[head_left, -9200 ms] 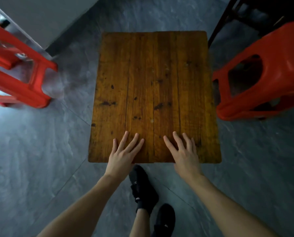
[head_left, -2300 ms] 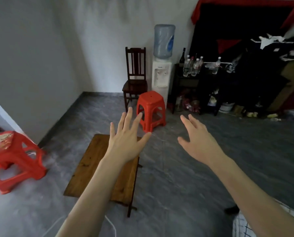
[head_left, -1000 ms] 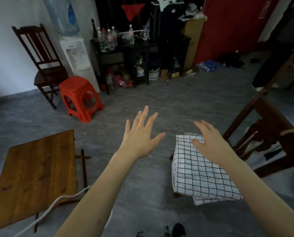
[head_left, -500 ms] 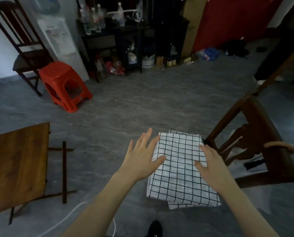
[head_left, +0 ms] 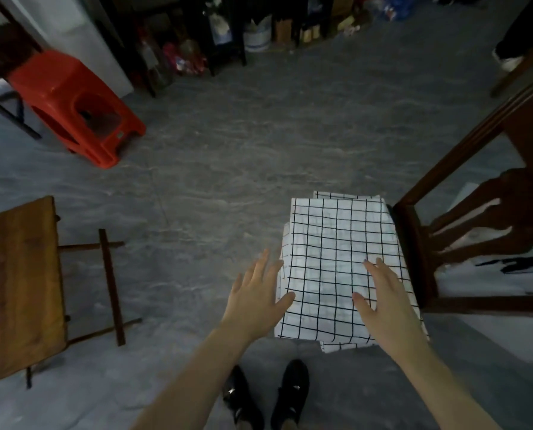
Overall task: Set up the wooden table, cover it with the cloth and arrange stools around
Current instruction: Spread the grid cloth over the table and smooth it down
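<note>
From the head camera, the folded white cloth with a black grid pattern (head_left: pixel 339 268) lay on the seat of a dark brown wooden chair (head_left: pixel 414 243), probably parked there so it stayed off the grey floor (head_left: pixel 243 150) until wanted. The left hand (head_left: pixel 257 297) hovered at the cloth's left edge and the right hand (head_left: pixel 383 302) was over its near right part, both with fingers spread and straight, gripping nothing; I could not tell whether the palms touched the fabric. Placed one to each side, they looked set to lift the bundle evenly. The brown plank-topped wooden table (head_left: pixel 17 283) stood well apart at the left, its crossed leg frame showing beside the top, its top bare and not yet covered. One red plastic stool (head_left: pixel 63 100) stood far off near the wall, not yet brought to the table.

Counted: one cloth, one table, one stool, one chair, two hands, two black shoes (head_left: pixel 268 395).
</note>
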A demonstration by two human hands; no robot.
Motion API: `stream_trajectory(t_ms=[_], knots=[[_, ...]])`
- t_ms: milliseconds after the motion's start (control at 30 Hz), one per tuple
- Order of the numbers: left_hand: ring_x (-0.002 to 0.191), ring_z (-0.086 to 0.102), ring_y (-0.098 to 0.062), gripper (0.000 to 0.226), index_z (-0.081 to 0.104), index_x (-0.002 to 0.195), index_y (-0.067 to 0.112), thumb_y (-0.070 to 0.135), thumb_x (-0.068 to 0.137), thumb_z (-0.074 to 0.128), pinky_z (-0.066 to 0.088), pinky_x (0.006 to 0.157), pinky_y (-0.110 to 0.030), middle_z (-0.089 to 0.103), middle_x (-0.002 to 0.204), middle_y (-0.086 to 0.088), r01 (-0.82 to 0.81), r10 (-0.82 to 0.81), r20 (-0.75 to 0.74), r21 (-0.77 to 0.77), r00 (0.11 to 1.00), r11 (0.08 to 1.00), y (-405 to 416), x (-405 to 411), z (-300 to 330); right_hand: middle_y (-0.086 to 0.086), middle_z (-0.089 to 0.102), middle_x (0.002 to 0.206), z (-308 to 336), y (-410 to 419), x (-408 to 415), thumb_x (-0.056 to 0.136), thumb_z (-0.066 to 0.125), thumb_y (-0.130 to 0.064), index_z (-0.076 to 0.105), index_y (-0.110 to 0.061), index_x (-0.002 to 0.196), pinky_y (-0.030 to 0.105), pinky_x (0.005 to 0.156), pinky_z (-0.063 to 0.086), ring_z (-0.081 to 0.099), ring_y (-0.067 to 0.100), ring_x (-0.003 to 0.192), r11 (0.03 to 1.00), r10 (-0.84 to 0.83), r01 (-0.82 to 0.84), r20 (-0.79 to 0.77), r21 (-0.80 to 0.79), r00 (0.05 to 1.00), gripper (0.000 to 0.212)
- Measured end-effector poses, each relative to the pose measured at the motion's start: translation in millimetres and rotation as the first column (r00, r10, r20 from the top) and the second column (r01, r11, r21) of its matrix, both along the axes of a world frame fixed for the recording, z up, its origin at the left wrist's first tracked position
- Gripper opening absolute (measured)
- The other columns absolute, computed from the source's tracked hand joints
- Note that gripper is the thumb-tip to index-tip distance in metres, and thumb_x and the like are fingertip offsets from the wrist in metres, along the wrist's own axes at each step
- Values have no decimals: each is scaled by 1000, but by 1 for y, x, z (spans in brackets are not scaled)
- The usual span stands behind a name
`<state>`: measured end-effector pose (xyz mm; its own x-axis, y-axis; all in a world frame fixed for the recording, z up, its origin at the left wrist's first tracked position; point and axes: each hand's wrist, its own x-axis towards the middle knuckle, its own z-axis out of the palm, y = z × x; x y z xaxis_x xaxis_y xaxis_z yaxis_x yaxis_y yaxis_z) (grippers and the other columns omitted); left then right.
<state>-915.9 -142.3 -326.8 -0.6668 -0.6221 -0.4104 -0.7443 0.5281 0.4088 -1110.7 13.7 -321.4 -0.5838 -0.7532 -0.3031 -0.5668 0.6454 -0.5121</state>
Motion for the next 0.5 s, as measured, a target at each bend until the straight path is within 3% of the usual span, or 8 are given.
stream_trajectory(t_ms=[233,367,500], knots=[[143,24,-21,64,24,149,30,55,94,45,24,116,-44,14,159,3,-104,95,55,190,994,976,13,-3,-122,-4,8,163,-102,-9,24,93,63,-27,27,-24,152,37,113,34,12,16,148,993,37,-39,18,114,999,70],[141,28,-23,66,25,149,26,50,93,50,29,113,-46,16,157,2,-210,177,129,333,976,919,29,-9,-175,-5,2,163,-150,-19,43,95,59,-29,21,-24,154,34,112,32,14,16,149,974,66,-86,103,212,993,70],[136,34,-25,67,29,146,20,36,89,60,36,109,-45,28,149,-1,-336,320,114,451,940,827,43,-15,-222,2,2,164,-200,-20,48,94,58,-29,20,-23,154,38,116,26,11,21,150,942,104,-111,38,317,994,72]])
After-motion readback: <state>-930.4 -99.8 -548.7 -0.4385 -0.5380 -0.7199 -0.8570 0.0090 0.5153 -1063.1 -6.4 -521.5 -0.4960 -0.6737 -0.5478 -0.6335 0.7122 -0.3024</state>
